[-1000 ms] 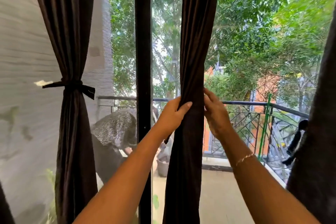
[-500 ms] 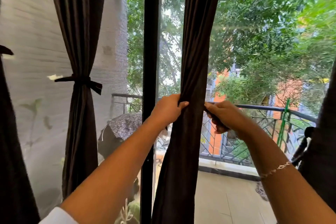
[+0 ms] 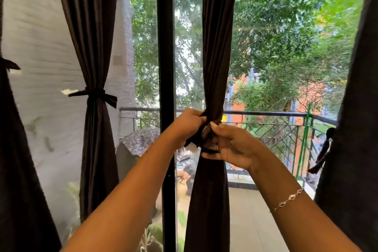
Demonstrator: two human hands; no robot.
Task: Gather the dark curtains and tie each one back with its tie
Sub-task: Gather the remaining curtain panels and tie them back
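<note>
A dark brown curtain (image 3: 216, 47) hangs in the middle of the window, gathered into a narrow bunch at railing height. My left hand (image 3: 187, 127) grips its dark tie (image 3: 195, 139) on the left of the bunch. My right hand (image 3: 229, 145) pinches the tie on the right and front, fingers curled round the gathered cloth. A second curtain (image 3: 92, 149) to the left is bound with a knotted tie (image 3: 95, 94). At the far right hangs another curtain (image 3: 356, 129) with a loose tie (image 3: 322, 153) dangling at its edge.
A black window post (image 3: 166, 67) stands just left of my hands. A further dark curtain (image 3: 16, 170) fills the far left edge. Beyond the glass are a balcony railing (image 3: 266, 113), a tiled floor and trees.
Both hands have dropped from flat on the cloth to the curtain's waist and closed on the tie. The cloth is now bunched tighter. The view has shifted left and nearer.
</note>
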